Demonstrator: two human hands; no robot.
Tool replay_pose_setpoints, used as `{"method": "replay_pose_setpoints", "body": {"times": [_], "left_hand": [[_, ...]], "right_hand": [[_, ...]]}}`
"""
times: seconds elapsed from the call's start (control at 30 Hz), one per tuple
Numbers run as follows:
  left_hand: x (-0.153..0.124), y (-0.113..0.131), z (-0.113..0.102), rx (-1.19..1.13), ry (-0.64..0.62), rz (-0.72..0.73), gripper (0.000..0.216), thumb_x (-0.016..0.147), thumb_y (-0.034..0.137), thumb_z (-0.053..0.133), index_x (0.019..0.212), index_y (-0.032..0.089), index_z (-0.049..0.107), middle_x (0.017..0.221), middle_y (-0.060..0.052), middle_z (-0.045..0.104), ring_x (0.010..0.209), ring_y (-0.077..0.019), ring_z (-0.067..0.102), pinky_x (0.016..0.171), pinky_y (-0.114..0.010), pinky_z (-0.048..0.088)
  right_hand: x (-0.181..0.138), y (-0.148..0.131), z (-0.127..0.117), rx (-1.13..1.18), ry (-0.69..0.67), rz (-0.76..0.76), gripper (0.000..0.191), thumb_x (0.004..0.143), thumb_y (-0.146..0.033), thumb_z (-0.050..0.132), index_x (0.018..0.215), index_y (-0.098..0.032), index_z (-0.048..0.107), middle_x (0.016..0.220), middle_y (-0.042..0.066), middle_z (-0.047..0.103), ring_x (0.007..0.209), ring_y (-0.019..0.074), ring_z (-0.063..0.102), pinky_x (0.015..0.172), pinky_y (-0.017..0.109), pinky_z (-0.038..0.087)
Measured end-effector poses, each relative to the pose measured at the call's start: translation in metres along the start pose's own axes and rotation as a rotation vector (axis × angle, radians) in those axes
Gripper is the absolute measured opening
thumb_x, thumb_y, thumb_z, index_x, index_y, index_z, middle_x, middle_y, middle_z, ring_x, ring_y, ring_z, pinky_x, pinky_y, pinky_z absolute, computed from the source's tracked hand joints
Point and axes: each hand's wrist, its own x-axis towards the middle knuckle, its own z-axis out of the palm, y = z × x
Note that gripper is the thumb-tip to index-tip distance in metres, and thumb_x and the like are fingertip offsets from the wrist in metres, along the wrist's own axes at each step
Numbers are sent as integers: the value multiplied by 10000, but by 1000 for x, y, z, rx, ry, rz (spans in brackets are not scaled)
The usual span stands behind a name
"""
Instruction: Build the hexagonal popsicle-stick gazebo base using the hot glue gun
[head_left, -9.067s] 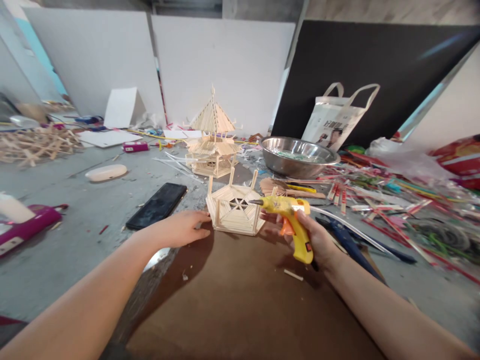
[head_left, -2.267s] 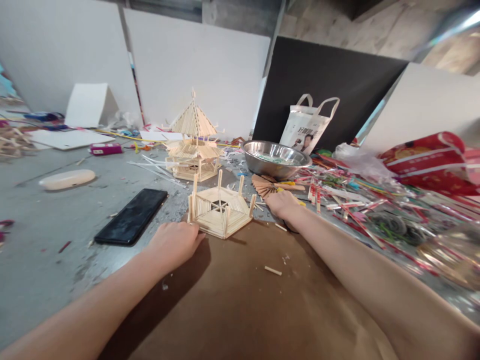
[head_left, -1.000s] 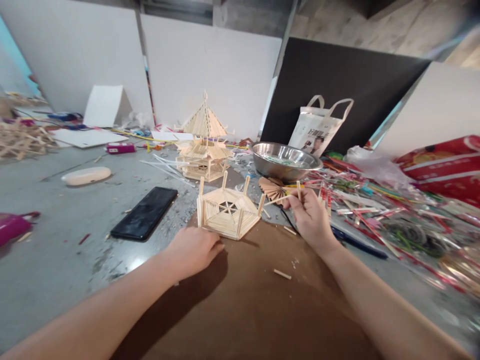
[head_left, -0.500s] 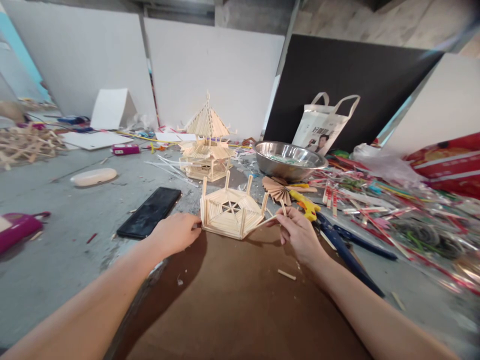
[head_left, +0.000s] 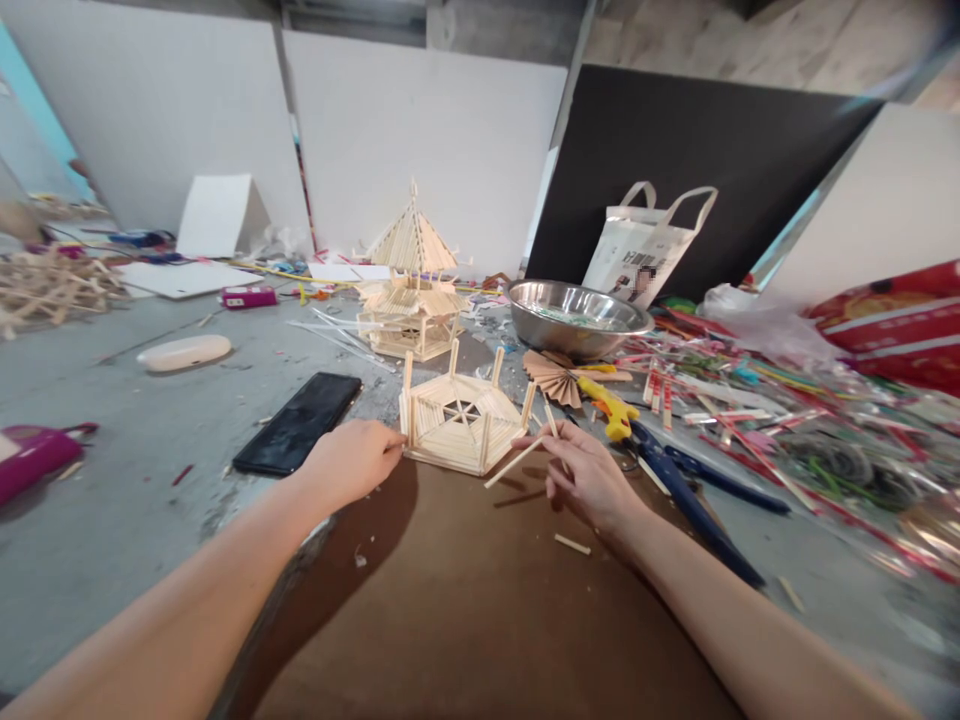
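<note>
A hexagonal base [head_left: 450,455] built of thin wooden sticks lies on the brown board, with short upright posts at its corners and a spoked opening in its middle. My left hand [head_left: 360,455] holds its left corner between closed fingertips. To the right of the base, my right hand [head_left: 589,475] pinches thin wooden sticks [head_left: 514,463]; one slants down toward the board and another points up. Whether these two are joined, I cannot tell. Behind the base stands a tiered stick pavilion [head_left: 416,270] with a pointed roof.
A black phone [head_left: 298,423] lies beyond my left forearm. At right are a yellow-tipped glue gun [head_left: 616,412], blue-handled pliers [head_left: 694,510] and a steel bowl [head_left: 577,318]. Strips and wrappers [head_left: 810,430] litter the right side. A loose stick piece [head_left: 572,545] rests on the brown board [head_left: 465,600].
My right hand has drawn the sticks away from the base's right front edge and tilted them, the slanting one now pointing lower toward me. My left hand stays at the left corner.
</note>
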Motion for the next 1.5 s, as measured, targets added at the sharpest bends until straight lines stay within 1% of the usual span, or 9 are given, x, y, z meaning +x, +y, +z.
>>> {"method": "replay_pose_setpoints", "body": {"times": [0.17, 0.3, 0.43, 0.6, 0.73, 0.8, 1.27, 1.4, 1.5], "left_hand": [[3, -2, 3, -35, -3, 62, 327, 767, 292, 343, 884, 253, 646, 782, -40, 667, 733, -182, 589, 576, -240, 377], [1, 0, 3, -89, -23, 179, 339, 779, 305, 330, 811, 234, 660, 693, -36, 655, 606, -146, 562, 523, -222, 333], [-2, 4, 4, -110, -14, 229, 351, 781, 320, 326, 764, 226, 663, 683, -36, 649, 526, -123, 517, 490, -223, 292], [-3, 6, 5, -124, -2, 226, 342, 777, 318, 333, 811, 223, 659, 667, -41, 642, 538, -126, 519, 497, -223, 289], [-5, 10, 5, -160, -26, 240, 353, 781, 334, 329, 695, 196, 642, 620, -37, 626, 516, -117, 512, 492, -215, 289], [-6, 11, 5, -182, -40, 240, 354, 783, 343, 330, 655, 190, 622, 601, -32, 619, 518, -115, 517, 493, -210, 292], [-11, 17, 4, -194, -75, 250, 322, 771, 361, 350, 705, 206, 624, 599, -20, 602, 523, -115, 511, 475, -205, 279], [-11, 18, 5, -157, -36, 250, 313, 774, 345, 348, 779, 230, 639, 631, -23, 611, 533, -119, 510, 488, -214, 282], [-10, 18, 5, -137, -10, 248, 317, 777, 341, 346, 763, 231, 644, 657, -29, 619, 545, -121, 510, 495, -220, 279]], "right_hand": [[0, 4, 3, 159, -83, 4, 164, 723, -336, 474, 717, -208, 373, 939, 1, 602, 259, -8, 258, 323, 215, 374], [1, 5, 2, 209, -85, 23, 150, 717, -321, 487, 699, -209, 390, 891, 2, 612, 247, -11, 268, 328, 219, 384], [2, 5, 2, 222, -67, 29, 129, 727, -296, 480, 704, -207, 390, 871, -7, 607, 244, -14, 293, 343, 214, 399], [4, 9, 1, 231, 20, 38, 112, 730, -278, 478, 719, -196, 401, 834, -23, 596, 241, -24, 257, 327, 200, 390], [6, 11, 1, 235, 73, 53, 129, 715, -287, 506, 729, -191, 421, 748, -33, 591, 239, -23, 240, 311, 191, 376], [7, 10, 1, 242, 82, 63, 136, 709, -291, 515, 723, -191, 425, 727, -31, 593, 236, -21, 238, 300, 190, 365], [3, 7, 9, 339, 93, 107, 78, 723, -198, 511, 720, -178, 435, 667, -30, 625, 229, -19, 207, 307, 177, 372], [3, 7, 8, 333, 106, 125, 72, 739, -195, 500, 733, -179, 430, 665, -36, 620, 227, -16, 218, 289, 168, 357], [3, 8, 8, 331, 106, 132, 78, 740, -202, 502, 742, -184, 426, 657, -45, 609, 228, -15, 225, 282, 162, 347]]}}
